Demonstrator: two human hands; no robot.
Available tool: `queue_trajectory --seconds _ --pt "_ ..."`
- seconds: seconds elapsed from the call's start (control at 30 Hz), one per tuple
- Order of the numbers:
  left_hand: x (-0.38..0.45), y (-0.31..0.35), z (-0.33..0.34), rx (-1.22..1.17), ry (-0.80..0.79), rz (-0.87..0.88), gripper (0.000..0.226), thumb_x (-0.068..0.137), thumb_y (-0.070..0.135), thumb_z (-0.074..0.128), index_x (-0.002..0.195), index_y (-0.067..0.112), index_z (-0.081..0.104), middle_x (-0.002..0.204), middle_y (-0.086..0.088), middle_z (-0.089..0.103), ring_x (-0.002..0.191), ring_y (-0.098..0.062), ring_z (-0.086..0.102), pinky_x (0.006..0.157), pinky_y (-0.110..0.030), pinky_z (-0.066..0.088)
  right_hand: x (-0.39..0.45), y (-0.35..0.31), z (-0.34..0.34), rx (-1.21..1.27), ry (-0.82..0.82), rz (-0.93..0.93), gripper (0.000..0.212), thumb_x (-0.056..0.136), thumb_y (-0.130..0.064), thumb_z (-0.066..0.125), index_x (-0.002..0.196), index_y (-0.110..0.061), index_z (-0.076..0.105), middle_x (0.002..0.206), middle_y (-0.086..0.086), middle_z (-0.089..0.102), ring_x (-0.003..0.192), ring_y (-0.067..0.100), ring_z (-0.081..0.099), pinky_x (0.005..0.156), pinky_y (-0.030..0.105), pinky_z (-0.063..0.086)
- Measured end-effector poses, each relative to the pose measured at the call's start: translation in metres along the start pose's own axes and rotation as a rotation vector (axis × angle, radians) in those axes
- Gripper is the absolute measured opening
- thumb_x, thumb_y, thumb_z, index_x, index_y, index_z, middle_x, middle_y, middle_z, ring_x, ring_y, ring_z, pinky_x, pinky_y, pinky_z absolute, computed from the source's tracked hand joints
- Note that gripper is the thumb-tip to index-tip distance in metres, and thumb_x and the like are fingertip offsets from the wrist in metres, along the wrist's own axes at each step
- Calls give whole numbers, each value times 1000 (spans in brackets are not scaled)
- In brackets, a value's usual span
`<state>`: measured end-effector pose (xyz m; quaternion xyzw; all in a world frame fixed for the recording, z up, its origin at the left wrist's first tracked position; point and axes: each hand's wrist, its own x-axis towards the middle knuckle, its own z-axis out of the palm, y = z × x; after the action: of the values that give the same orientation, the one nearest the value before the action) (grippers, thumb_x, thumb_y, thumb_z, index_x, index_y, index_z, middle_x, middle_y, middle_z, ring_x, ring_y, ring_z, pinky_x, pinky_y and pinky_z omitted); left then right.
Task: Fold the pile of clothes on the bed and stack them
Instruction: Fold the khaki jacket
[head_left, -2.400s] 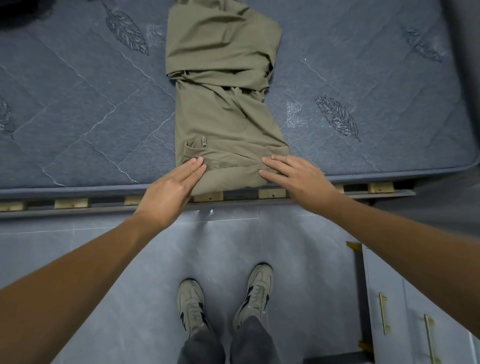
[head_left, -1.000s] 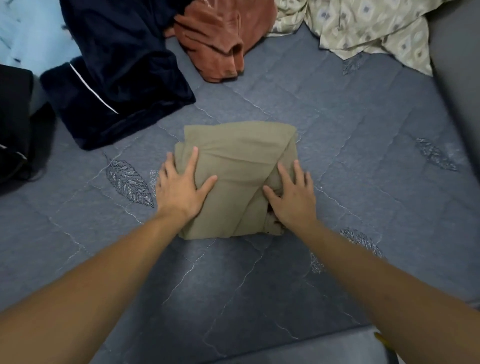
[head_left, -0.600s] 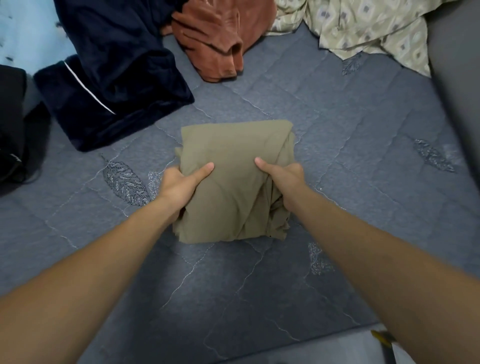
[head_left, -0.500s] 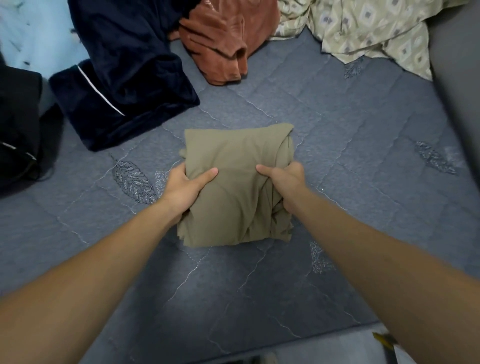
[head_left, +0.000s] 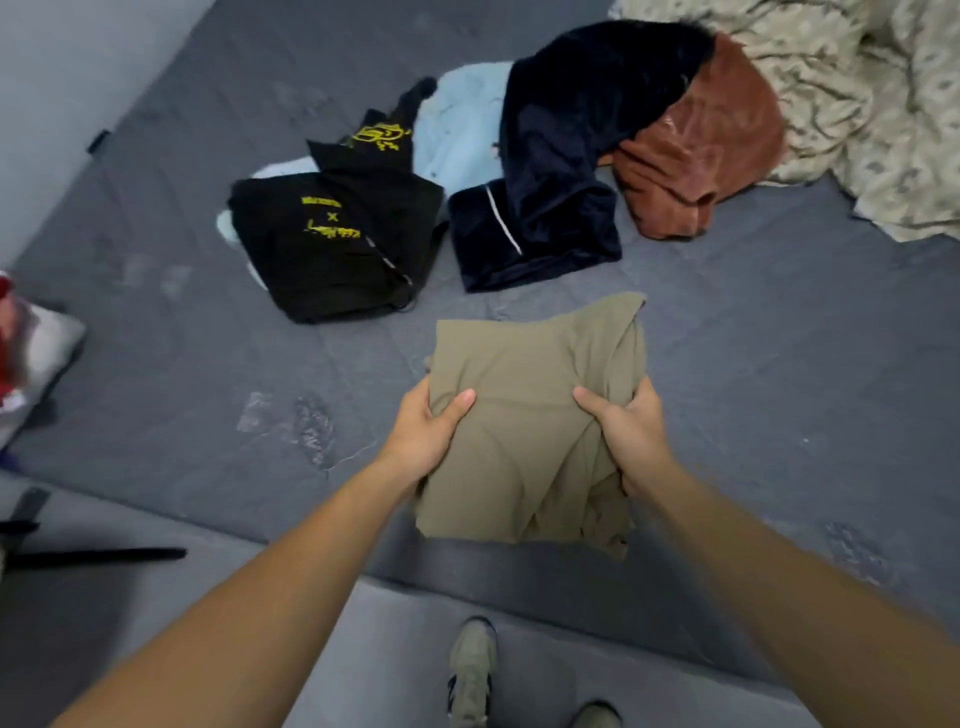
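A folded olive-khaki garment (head_left: 535, 415) is held up above the near edge of the grey mattress (head_left: 753, 364). My left hand (head_left: 426, 434) grips its left side, thumb on top. My right hand (head_left: 626, 431) grips its right side the same way. Farther back on the bed lie a black garment with yellow print (head_left: 337, 244), a navy velvet piece with a white stripe (head_left: 550, 171), a light-blue item (head_left: 462, 124) partly under them, and a rust-brown garment (head_left: 701, 150).
A patterned cream blanket (head_left: 857, 93) is bunched at the far right. At the left edge sits a red and white object (head_left: 21, 353). A dark stand (head_left: 78, 553) lies on the floor at lower left. My shoes (head_left: 470, 670) stand on the grey floor.
Both hands went from pressing the khaki garment flat to gripping its sides and lifting it. The view has swung left, and the black printed garment has come into sight.
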<state>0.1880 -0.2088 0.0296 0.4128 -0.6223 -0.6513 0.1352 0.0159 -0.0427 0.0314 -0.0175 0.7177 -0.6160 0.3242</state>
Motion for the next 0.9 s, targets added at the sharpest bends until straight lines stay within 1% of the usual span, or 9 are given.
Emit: queue_trajectory --seconds 0.03,0.07,0.13,0.2,0.27,0.4,0.53,0.77,0.9 --pt "-10 1 -24 -6 34 6 20 102 13 65 121 18 67 116 6 76 109 -9 72 96 -26 55 -11 0 22 -12 -27 -5 57 87 -12 82 138 -19 58 113 -16 71 97 -4 70 73 12 56" --pt "-19 2 -46 -8 62 15 23 102 12 65 125 14 66 120 0 75 113 -14 71 100 -30 55 -20 0 42 -12 -46 -9 56 87 -13 82 137 -20 58 114 -16 71 101 0 71 75 14 57" --pt "-37 1 -94 -9 120 33 27 103 9 63 130 7 64 127 -7 73 118 -19 70 104 -33 54 -41 2 88 -28 -98 -9 60 86 -14 83 139 -20 56 124 -7 71 116 17 68 94 31 58" --pt "-54 -4 -145 11 176 60 30 104 8 61 134 2 62 128 -7 72 116 -12 69 103 -27 53 -61 5 139 -52 -148 -20 67 86 -15 83 146 -17 52 135 0 67 123 24 64 110 46 50" --pt "-68 -11 -197 56 229 71 31 105 9 60 135 2 61 128 -5 71 113 -5 69 100 -20 52 -80 10 190 -62 -193 -23 67 86 -13 83 146 -15 52 136 2 66 124 25 63 113 50 47" --pt "-74 -35 -298 151 310 65 32 105 16 62 135 6 64 129 -2 71 122 -14 66 107 -26 50 -112 27 287 -75 -244 -38 58 87 -11 82 139 -15 56 127 -1 69 117 20 66 109 42 50" --pt "-60 -65 -392 213 369 68 34 103 21 66 135 9 65 127 0 72 120 -12 66 109 -32 50 -129 48 381 -85 -271 -42 56 89 -14 81 138 -18 55 121 -8 69 116 16 66 100 32 50" --pt "2 -108 -535 341 405 75 38 99 26 71 134 12 67 126 1 73 122 -19 66 110 -38 49 -125 93 525 -135 -221 -90 58 89 -7 78 141 -8 52 134 5 67 124 20 64 112 38 48" --pt "41 -112 -583 442 353 87 42 99 38 68 138 21 63 131 7 71 126 -17 62 113 -41 45 -107 110 575 -205 -169 -111 53 90 -8 77 137 -10 53 133 3 66 124 20 62 114 42 46"
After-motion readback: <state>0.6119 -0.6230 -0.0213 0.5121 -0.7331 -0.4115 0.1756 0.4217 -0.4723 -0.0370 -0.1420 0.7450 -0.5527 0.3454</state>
